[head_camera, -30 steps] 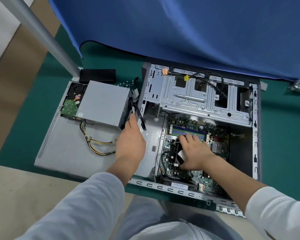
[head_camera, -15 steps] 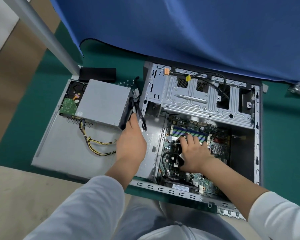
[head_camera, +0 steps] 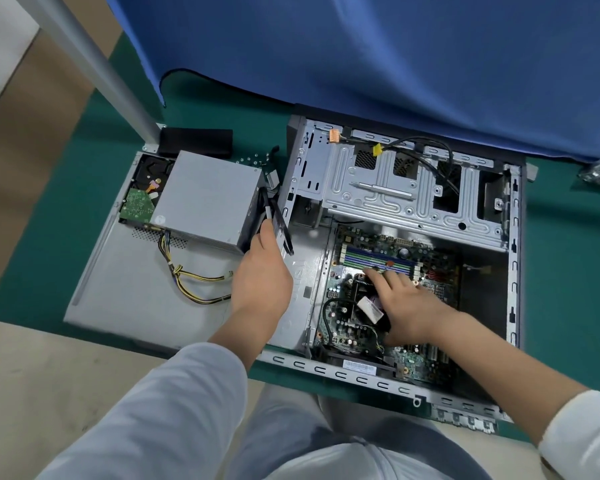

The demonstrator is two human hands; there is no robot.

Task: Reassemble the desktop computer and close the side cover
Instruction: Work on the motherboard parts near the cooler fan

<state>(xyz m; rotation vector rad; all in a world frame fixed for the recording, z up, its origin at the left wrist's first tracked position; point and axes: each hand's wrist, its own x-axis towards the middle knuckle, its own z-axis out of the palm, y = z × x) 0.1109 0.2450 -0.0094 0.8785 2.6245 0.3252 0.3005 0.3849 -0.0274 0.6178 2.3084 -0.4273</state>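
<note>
Head view: the desktop case (head_camera: 406,188) lies open on its side so the right hand (head_camera: 409,306) can press flat-fingered on the motherboard (head_camera: 371,251), while the left hand (head_camera: 260,271) grips a black bracket (head_camera: 279,223) (side cover (head_camera: 136,289) underneath the power supply (head_camera: 205,199), off left).

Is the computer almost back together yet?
Not yet. The motherboard already sits in the case. The right hand works on the board, and the left hand holds a black tool. The power supply, hard drive and side cover remain outside.
</note>
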